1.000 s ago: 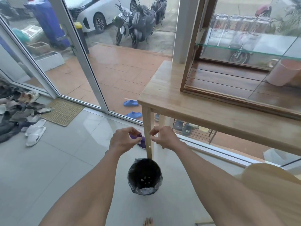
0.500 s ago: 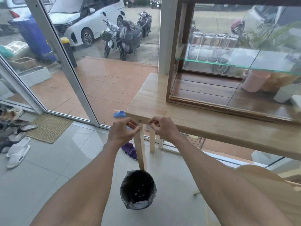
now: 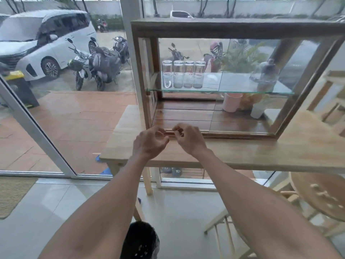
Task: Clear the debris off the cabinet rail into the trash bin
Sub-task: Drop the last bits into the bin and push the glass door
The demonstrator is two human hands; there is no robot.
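Grey tiled floor (image 3: 46,212) fills the lower left; glass doors (image 3: 65,118) upper left admit daylight; wooden table (image 3: 242,154) crosses centre right; stool (image 3: 321,195) lower right.

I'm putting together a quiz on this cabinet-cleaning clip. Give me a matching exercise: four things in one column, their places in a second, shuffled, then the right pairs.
Things:
1. trash bin
2. drinking glasses
3. pink cup
4. left hand and right hand

Places:
A. on the cabinet's wooden bottom shelf, under the glass shelf
B. at the cabinet rail, front lower edge
C. on the floor, below the table
D. in a row on the glass shelf

Pairs: 1-C, 2-D, 3-A, 4-B
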